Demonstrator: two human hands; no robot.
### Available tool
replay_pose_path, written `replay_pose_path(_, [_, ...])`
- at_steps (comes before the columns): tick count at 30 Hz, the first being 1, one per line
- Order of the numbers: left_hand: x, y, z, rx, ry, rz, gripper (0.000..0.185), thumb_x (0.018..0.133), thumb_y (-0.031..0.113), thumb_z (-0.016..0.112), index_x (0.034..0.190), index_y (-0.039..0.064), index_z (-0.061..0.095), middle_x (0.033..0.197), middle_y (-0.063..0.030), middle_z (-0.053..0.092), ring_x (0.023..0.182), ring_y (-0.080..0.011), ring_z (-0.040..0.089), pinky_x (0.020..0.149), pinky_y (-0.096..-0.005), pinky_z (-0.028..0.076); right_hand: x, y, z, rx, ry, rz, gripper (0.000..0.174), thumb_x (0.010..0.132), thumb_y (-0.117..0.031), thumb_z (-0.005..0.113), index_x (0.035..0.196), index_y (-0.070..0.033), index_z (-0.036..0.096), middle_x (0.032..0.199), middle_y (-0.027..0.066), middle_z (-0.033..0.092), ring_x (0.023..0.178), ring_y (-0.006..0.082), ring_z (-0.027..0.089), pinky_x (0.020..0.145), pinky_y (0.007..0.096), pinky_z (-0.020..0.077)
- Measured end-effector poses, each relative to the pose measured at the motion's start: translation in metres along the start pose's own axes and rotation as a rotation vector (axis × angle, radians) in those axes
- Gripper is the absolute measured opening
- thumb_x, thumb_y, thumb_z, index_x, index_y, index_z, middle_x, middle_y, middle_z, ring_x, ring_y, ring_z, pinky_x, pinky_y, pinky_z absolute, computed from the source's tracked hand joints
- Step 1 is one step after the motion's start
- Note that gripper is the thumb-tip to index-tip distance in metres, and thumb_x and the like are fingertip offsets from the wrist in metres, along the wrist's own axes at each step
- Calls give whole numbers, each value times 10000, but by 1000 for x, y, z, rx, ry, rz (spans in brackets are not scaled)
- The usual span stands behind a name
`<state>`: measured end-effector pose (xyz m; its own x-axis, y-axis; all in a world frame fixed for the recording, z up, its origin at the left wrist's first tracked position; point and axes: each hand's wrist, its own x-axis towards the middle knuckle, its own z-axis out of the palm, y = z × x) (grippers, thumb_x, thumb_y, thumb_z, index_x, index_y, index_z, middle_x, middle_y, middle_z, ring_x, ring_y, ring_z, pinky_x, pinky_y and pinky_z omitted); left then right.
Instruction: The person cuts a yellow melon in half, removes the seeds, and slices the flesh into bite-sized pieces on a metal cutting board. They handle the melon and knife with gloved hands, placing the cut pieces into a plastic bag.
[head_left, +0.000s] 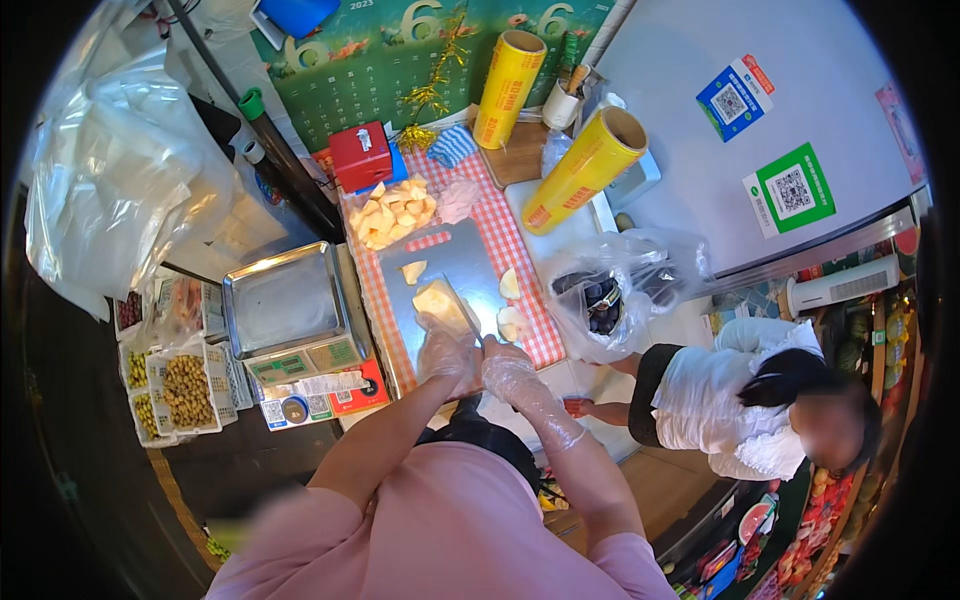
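My left hand (443, 352), in a clear plastic glove, steadies a large peeled, pale yellow fruit piece (436, 301) on a metal cutting board (397, 326). My right hand (508, 367), gloved too, grips a knife (463, 307) whose blade runs along the fruit's right side; whether it has cut in cannot be told. A small wedge (412, 271) lies beyond the fruit. Pale pieces (509, 283) rest towards the board's right edge. A heap of cut fruit chunks (393, 211) sits past the board's far end, by a crumpled pink cloth or bag (457, 199).
A weighing scale with a steel tray (285, 300) stands left, near fruit baskets (191, 390). To the right are plastic bags of dark fruit (604, 300) and upright rolls of cling film (585, 171). A red box (361, 157) is behind. Another person (720, 405) stands at right.
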<state>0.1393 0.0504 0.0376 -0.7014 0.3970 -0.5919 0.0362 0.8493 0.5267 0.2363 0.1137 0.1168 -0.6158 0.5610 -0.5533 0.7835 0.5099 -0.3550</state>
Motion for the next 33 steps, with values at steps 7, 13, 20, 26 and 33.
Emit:
replay_pose_path(7, [21, -25, 0, 26, 61, 258, 743, 813, 400, 709, 1367, -50, 505, 1033, -260, 704, 991, -410, 686, 883, -477, 539, 17, -7, -12, 22, -77, 32, 415, 1035, -329, 422, 1161, 28, 590, 1070, 291, 677, 1040, 440, 656, 917, 519, 519])
replay_pose_path(13, [24, -29, 6, -7, 68, 262, 638, 816, 369, 722, 1290, -33, 576, 987, -266, 701, 949, -424, 680, 852, -493, 539, 24, -25, -17, 82, -133, 115, 387, 1015, -271, 436, 1184, 42, 589, 1093, 278, 679, 1102, 425, 646, 937, 503, 519])
replay_pose_path(20, [40, -45, 27, -34, 46, 274, 636, 836, 381, 717, 1289, -34, 552, 966, -264, 700, 938, -426, 681, 833, -508, 537, 34, -33, -27, -81, -209, 38, 358, 941, -208, 535, 1177, 42, 633, 1131, 270, 681, 1122, 395, 656, 959, 463, 521])
replay_pose_path(26, [57, -59, 51, -234, 104, 372, 638, 858, 352, 702, 1322, -21, 475, 935, -247, 703, 926, -409, 693, 792, -500, 550, 81, -40, -20, -402, -387, -148, 307, 908, -175, 576, 1069, 58, 695, 1050, 247, 713, 998, 339, 718, 854, 411, 578])
replay_pose_path(33, [44, -42, 31, -757, -188, 5, 418, 1034, 334, 489, 1258, -19, 491, 1007, -241, 692, 919, -430, 667, 776, -513, 523, 84, -24, 4, -653, -424, -323, 276, 919, -182, 591, 1042, 36, 708, 1011, 253, 718, 934, 330, 735, 786, 408, 594])
